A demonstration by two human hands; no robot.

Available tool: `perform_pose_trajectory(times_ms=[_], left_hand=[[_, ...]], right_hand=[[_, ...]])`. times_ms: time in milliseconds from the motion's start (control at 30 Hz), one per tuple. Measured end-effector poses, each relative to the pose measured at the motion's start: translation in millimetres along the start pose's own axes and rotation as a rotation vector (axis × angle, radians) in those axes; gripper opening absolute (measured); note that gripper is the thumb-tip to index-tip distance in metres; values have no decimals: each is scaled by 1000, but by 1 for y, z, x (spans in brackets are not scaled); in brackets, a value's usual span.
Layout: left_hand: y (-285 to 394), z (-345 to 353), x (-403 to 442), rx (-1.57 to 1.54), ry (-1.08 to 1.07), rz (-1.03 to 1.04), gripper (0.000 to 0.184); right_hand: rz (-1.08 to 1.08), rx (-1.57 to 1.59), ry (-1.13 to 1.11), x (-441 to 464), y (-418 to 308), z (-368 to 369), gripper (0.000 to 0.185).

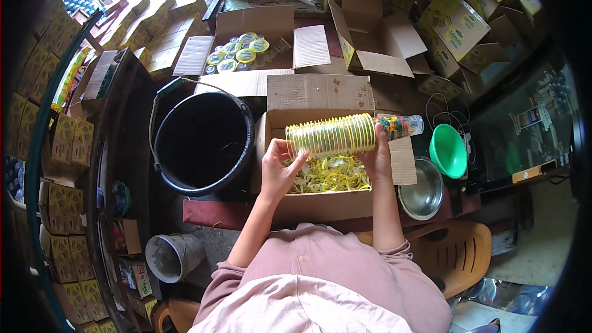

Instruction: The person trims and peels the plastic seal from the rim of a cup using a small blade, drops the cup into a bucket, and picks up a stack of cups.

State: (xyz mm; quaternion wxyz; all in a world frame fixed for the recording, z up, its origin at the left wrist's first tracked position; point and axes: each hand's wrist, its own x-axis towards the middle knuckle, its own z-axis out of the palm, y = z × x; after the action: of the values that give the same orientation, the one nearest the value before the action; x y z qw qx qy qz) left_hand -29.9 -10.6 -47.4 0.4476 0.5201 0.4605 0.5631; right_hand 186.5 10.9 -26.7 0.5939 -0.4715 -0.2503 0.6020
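My left hand is closed around the left end of a long, level stack of clear plastic cups with yellow rims. My right hand grips the stack near its right end, where a narrower section with a colourful print sticks out past the fingers. The stack is held over an open cardboard box. Inside the box lies a heap of loose yellow and clear curled pieces, partly hidden by the stack and my hands; their exact kind I cannot make out.
A large black bucket stands left of the box. On the right are a green bowl and a metal bowl. Behind, one open carton holds round yellow-rimmed containers; another open carton stands beside it. A grey bucket is lower left.
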Motion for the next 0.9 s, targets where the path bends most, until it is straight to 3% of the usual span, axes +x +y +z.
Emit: perform_pose_trajectory(times_ms=[400, 433, 900], left_hand=[[5, 3, -3, 32, 39, 44, 36], [4, 4, -4, 28, 46, 42, 36], [-3, 8, -16, 106, 113, 105, 44]], right_hand=[[-21, 28, -10, -11, 3, 1, 58], [-48, 22, 13, -11, 5, 3, 50], [-86, 5, 17, -25, 11, 7, 50]])
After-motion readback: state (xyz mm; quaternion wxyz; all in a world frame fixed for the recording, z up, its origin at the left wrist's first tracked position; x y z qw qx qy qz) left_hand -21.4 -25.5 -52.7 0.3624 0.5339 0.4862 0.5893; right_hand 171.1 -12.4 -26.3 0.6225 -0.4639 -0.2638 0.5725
